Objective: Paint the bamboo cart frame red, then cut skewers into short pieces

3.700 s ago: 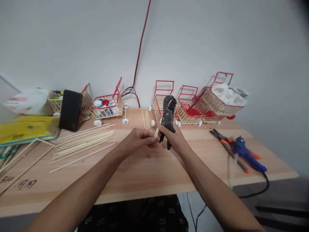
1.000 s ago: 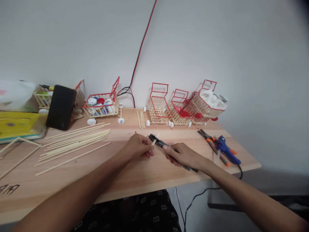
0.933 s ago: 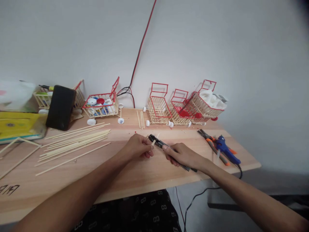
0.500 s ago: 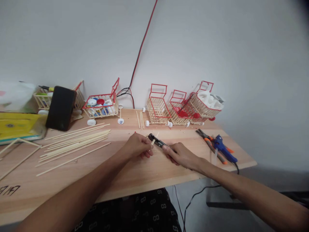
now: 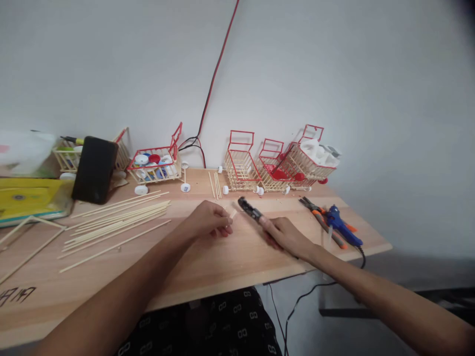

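Above the middle of the wooden table, my left hand [image 5: 211,219] is closed in a pinch on a short piece of thin wooden stick [image 5: 232,214], most of it hidden by the fingers. To its right, my right hand [image 5: 280,232] grips a dark metal hand tool with narrow jaws [image 5: 250,209], perhaps a cutter; its exact kind is blurred. The tool's head points up and left, a small gap away from the stick. Several long wooden sticks [image 5: 115,225] lie to the left of my left hand.
Small stick-built carts with red trim, such as one cart [image 5: 241,168], line the wall. Pliers [image 5: 322,222] and a blue glue gun [image 5: 343,227] lie at the right. A black phone [image 5: 94,170] leans at the left, beside a yellow packet [image 5: 29,198]. Short sticks [image 5: 217,185] lie behind my hands.
The tool has moved apart from the stick, its head tilting up as my right hand shifts slightly right. My left hand has drawn a little to the left, still pinching the stick.
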`<state>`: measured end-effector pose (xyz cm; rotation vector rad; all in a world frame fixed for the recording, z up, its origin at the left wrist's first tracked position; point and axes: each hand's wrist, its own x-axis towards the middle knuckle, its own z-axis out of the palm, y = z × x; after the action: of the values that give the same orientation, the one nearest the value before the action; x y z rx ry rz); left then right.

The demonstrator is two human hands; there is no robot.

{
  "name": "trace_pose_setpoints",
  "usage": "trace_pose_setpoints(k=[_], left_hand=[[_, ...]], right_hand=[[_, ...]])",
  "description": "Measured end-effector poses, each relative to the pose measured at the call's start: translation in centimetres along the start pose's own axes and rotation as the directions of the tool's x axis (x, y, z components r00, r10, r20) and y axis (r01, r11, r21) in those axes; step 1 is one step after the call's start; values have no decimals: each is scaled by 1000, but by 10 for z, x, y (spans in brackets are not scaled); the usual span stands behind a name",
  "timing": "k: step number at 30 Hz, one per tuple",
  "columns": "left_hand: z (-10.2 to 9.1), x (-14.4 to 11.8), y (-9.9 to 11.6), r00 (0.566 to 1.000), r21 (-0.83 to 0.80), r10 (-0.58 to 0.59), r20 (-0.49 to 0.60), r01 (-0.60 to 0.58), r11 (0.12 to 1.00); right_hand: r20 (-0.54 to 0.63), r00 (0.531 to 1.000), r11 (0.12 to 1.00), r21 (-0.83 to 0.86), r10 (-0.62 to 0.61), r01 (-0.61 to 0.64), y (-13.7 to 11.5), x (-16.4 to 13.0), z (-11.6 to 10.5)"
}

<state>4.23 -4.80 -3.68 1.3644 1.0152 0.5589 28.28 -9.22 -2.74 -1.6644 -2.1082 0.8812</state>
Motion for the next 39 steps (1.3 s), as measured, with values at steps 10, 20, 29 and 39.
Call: trace_pose_setpoints(k=[10, 20, 29, 39], left_hand=[[-33, 8, -1, 902, 367, 242, -357, -103, 925], [-18, 16, -13, 850, 732, 408, -335, -38, 681], [-11, 21, -15, 842, 783, 428, -327, -11, 621], [11, 37, 7, 832, 765, 525, -177, -220, 606]], right_hand=[[-543, 840, 767, 546, 18, 336, -26, 60, -23], [-614, 787, 650, 622, 58, 438, -30, 93, 9], [-660, 738, 567, 665, 140, 487, -12, 92, -13], [-693, 696, 482, 682, 187, 550, -2, 90, -25]])
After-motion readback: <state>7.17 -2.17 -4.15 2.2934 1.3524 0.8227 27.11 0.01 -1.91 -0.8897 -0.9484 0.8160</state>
